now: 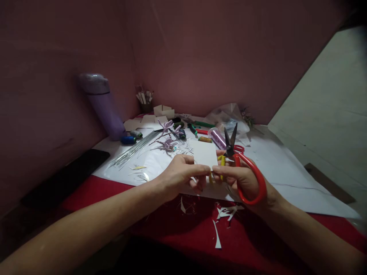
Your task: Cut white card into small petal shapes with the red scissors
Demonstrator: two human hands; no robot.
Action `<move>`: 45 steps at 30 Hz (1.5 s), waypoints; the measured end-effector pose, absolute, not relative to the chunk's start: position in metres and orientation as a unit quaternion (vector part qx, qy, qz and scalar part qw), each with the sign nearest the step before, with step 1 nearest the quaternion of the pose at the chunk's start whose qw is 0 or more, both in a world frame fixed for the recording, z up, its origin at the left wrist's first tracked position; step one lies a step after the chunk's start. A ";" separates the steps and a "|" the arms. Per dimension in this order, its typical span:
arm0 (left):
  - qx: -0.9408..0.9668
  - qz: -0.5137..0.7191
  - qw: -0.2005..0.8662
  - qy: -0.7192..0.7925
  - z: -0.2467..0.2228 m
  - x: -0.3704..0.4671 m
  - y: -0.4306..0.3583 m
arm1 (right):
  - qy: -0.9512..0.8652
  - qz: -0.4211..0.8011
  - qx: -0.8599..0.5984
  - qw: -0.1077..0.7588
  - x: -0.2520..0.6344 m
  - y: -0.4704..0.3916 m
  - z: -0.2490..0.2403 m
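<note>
A small blank white card point(205, 154) is held up in front of me, above the paper-covered table. My left hand point(183, 173) is closed on its lower left part, thumb on the near face. My right hand point(243, 177) pinches the lower right corner of the card. The same hand also carries scissors point(252, 175) with red looped handles, hung over the fingers. Their dark blades point up and stand apart, right of the card. Something yellow point(223, 168) shows by the right fingers; I cannot make out what it is.
Beyond the hands lie a purple wire flower point(168, 133), thin metal wires point(134, 149), thread spools point(128, 140), a pink-purple spool point(217, 138) and a plastic bag point(232, 118). A purple bottle point(104, 107) stands left. White paper scraps point(228, 212) lie on the red cloth point(183, 233).
</note>
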State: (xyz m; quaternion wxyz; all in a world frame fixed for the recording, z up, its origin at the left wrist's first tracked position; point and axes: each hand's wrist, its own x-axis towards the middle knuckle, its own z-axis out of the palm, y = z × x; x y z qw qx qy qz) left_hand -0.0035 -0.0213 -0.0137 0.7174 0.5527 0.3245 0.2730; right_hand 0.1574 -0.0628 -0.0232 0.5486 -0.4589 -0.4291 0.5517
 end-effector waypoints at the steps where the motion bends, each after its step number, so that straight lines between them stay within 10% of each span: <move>1: 0.562 0.277 0.716 0.309 -0.014 -0.004 -0.021 | -0.424 0.545 -0.461 0.557 0.157 -0.063 -0.023; 21: 0.436 0.384 0.744 0.330 -0.023 0.011 -0.035 | -0.381 0.411 -0.520 0.645 0.143 -0.068 -0.024; 45: 0.398 0.331 0.784 0.342 -0.019 0.002 -0.023 | -0.361 0.526 -0.475 0.606 0.144 -0.064 -0.028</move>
